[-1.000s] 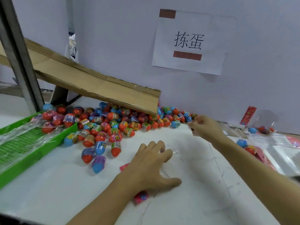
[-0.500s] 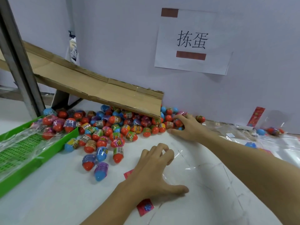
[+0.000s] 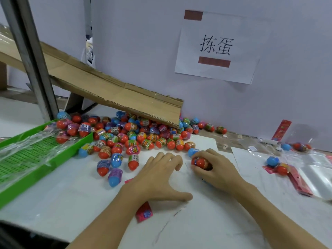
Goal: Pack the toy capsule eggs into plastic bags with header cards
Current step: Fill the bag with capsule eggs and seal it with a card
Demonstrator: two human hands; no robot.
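A heap of capsule eggs [image 3: 136, 135], red, blue and purple with printed bands, lies on the white table below a cardboard chute. My right hand [image 3: 213, 169] grips a few eggs [image 3: 200, 161], red ones showing between its fingers, with a blue egg [image 3: 193, 151] just beyond the knuckles. My left hand [image 3: 161, 178] rests flat on a clear plastic bag whose red header card [image 3: 144, 212] sticks out under the wrist. The bag itself is barely visible against the table.
A green slotted tray [image 3: 45, 153] lined with clear film stands at the left. The cardboard chute [image 3: 115, 97] slopes down behind the heap, beside a metal post [image 3: 30, 56]. Spare bags [image 3: 316, 171], red cards [image 3: 298, 182] and loose eggs [image 3: 273, 161] lie at the right.
My right hand reached into the heap under the chute, took eggs and came back toward my left hand. The left hand stayed on the bag.
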